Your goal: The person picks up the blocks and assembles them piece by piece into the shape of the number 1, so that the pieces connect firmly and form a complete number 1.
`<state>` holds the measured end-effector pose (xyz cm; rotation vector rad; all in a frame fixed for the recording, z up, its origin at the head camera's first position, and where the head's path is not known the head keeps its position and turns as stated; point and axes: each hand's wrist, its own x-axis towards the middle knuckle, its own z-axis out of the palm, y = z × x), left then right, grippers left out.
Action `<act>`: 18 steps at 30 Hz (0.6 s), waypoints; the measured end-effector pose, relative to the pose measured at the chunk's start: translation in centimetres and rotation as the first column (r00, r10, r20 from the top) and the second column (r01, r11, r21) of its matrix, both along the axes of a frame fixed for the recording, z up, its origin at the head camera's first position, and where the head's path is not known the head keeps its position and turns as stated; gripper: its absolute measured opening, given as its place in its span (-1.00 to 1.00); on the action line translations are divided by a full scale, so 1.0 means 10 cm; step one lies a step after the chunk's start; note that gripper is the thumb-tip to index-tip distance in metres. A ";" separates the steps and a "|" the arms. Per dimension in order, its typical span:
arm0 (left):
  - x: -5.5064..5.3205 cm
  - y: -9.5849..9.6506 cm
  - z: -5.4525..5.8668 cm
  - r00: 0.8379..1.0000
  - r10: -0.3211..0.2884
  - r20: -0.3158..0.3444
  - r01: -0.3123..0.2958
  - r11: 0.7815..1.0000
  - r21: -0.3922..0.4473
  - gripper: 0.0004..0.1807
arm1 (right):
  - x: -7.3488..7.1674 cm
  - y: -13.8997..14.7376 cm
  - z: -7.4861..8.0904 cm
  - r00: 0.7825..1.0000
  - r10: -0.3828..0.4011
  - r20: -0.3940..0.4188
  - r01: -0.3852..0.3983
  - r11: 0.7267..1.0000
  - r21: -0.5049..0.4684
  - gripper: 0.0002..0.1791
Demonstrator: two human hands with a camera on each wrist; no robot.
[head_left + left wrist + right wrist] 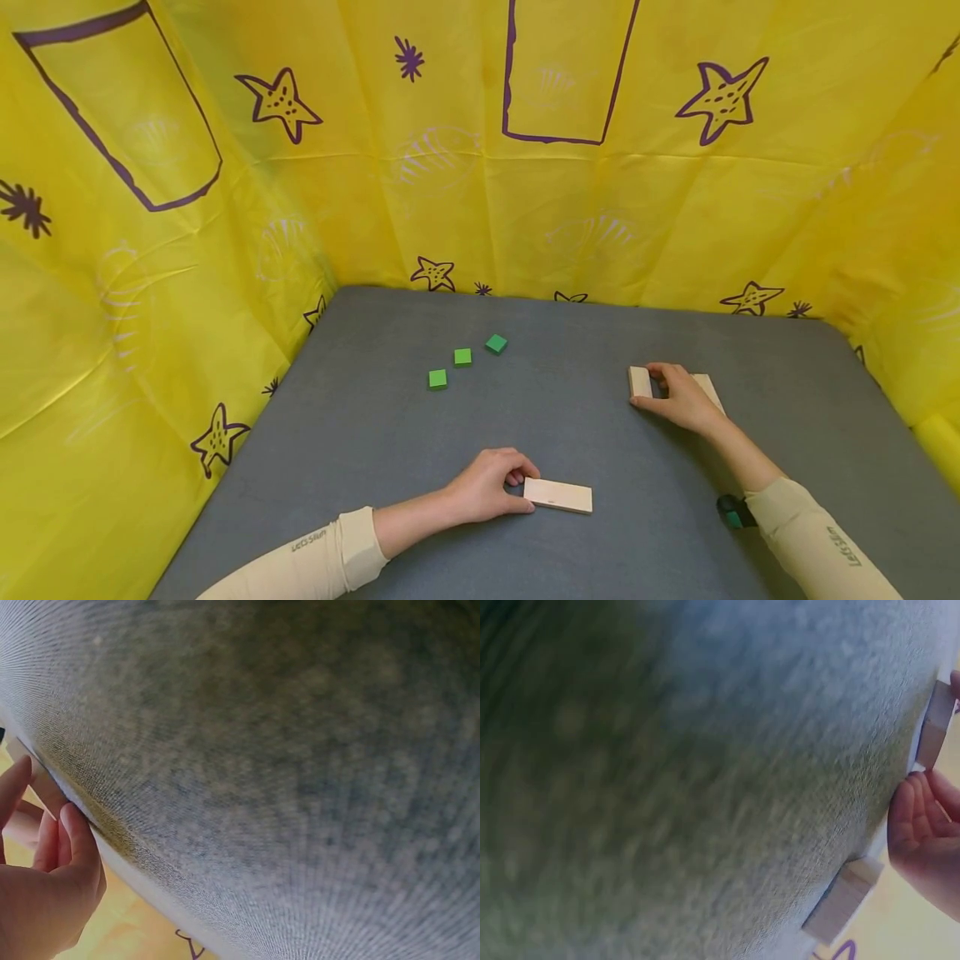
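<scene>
Low in the head view, my left hand (491, 487) pinches the left end of a flat pale wooden block (561, 495) between thumb and fingers. The block lies lengthwise on the grey table. In the left wrist view, the same wooden block (43, 780) shows between the fingertips. Farther off to the right, my right hand (681, 398) holds a second wooden block (640, 382) by its two ends, thumb at the near one. A third wooden block (708, 390) lies just right of that hand, partly hidden by it; the right wrist view shows this wooden block (843, 900) apart from the fingers.
Two light green cubes (437, 380) and a darker green cube (496, 344) sit in a slanting row left of centre on the grey table (360, 433). Yellow cloth (480, 200) with purple drawings hangs behind the table and along both sides.
</scene>
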<state>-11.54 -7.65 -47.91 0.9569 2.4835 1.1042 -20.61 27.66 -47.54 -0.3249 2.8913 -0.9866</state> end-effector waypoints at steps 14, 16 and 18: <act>-0.02 -0.01 0.01 1.000 0.004 0.024 -0.004 1.000 0.018 -0.66 | -0.01 0.10 0.01 0.998 0.061 -0.016 -0.062 0.998 -0.025 -0.27; -0.02 -0.01 0.01 1.000 0.003 0.031 -0.004 1.000 0.019 -0.66 | -0.01 0.11 0.01 0.998 0.065 -0.011 -0.066 0.998 -0.025 -0.28; -0.02 -0.01 0.01 0.999 0.003 0.035 -0.003 1.000 0.022 -0.67 | -0.01 0.11 0.02 0.998 0.066 -0.006 -0.066 0.998 -0.024 -0.28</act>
